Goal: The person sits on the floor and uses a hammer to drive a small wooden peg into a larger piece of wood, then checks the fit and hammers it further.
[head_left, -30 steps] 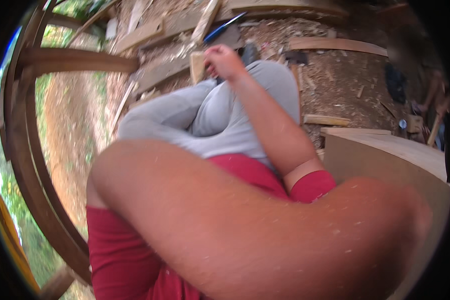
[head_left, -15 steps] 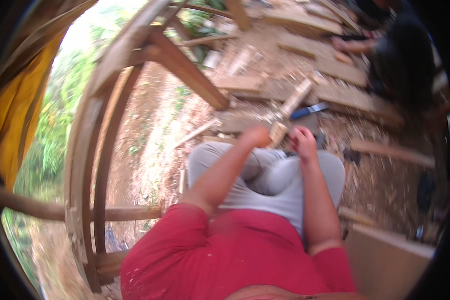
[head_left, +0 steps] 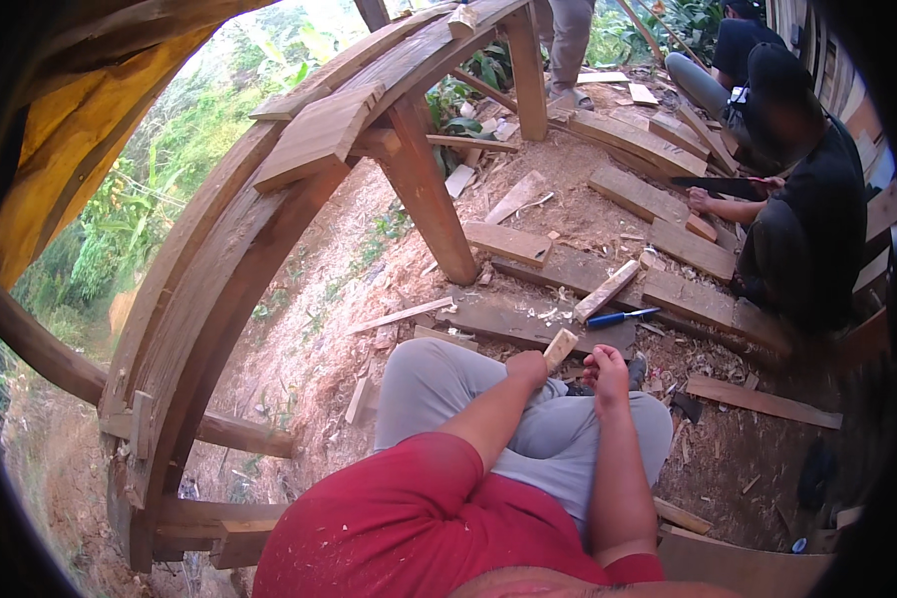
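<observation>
My left hand [head_left: 527, 370] is closed around a short pale wooden block [head_left: 560, 348], its far end sticking up in front of my knees. Beside it, a small gap to the right, my right hand [head_left: 605, 373] has its fingers curled together; whatever is in them, if anything, is too small to make out. Just ahead lies a blue-handled tool [head_left: 608, 320], perhaps a chisel, on a dark plank [head_left: 528, 321]. A longer squared wooden stick [head_left: 607, 290] rests on the planks beyond it.
A curved wooden frame [head_left: 239, 239] with slanting legs rises on my left. Several boards [head_left: 703, 247] lie over shavings ahead and right. A person in black [head_left: 807, 189] sits at the right, one hand by a saw blade [head_left: 718, 186]. Someone else's legs [head_left: 570, 45] stand at the back.
My view has tilted up, so the far ground and people show more. The wooden block stays in my left hand; my right hand remains beside it with curled fingers.
</observation>
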Demonstrator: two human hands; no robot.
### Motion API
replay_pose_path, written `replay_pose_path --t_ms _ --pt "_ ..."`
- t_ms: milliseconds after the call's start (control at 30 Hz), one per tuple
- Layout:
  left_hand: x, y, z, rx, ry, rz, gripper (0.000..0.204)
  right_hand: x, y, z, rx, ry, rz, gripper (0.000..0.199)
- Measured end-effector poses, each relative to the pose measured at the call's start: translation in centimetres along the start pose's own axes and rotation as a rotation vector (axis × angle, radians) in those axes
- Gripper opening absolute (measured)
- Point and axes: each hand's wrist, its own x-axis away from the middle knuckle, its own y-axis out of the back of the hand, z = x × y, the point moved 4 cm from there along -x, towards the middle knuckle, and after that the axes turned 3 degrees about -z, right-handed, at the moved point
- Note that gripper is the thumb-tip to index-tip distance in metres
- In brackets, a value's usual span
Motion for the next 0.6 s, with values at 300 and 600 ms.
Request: replay_pose_path --t_ms 300,600 --pt "-0.5 0.6 -0.2 0.159 0.006 -0.003 0.044 -0.2 0.2 -0.3 0.000 -0.008 0.015 0.015" --pt "-0.9 6.3 0.3 0.693 -0.132 -0.124 0.057 -0.4 0.0 -0.5 0.015 0.001 0.001 0.016"
